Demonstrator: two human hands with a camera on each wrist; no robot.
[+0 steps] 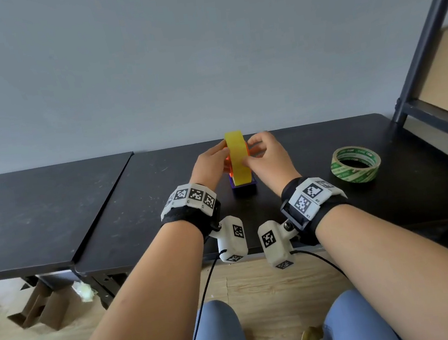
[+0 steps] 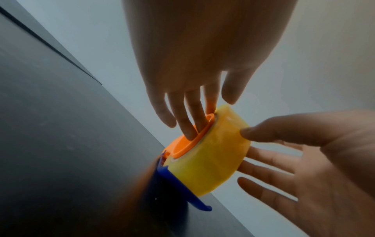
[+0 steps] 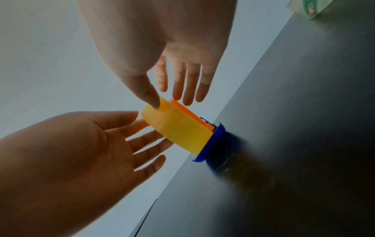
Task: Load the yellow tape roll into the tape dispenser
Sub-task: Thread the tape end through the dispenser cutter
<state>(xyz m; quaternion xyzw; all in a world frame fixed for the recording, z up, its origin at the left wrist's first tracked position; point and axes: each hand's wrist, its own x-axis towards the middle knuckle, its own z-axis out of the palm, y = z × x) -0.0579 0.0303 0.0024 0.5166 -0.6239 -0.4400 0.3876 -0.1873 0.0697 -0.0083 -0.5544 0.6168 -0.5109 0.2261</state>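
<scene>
The yellow tape roll (image 1: 237, 157) stands on edge on the dispenser's orange hub (image 2: 186, 144), above the blue base (image 1: 243, 188) on the black table (image 1: 137, 208). My left hand (image 1: 219, 156) lies flat against the roll's left side, its straight fingers (image 2: 190, 121) reaching into the orange hub. My right hand (image 1: 252, 155) is on the roll's right side. Its thumb tip (image 3: 155, 104) touches the yellow outer band (image 3: 178, 129), and its fingers (image 2: 270, 162) are spread along the far side face. The blue base (image 3: 213, 141) rests on the tabletop.
A green-printed tape roll (image 1: 356, 165) lies flat on the table to the right of my right hand. A dark metal shelf frame (image 1: 426, 32) rises at the far right. A second black table (image 1: 39, 215) adjoins on the left. The wall is close behind.
</scene>
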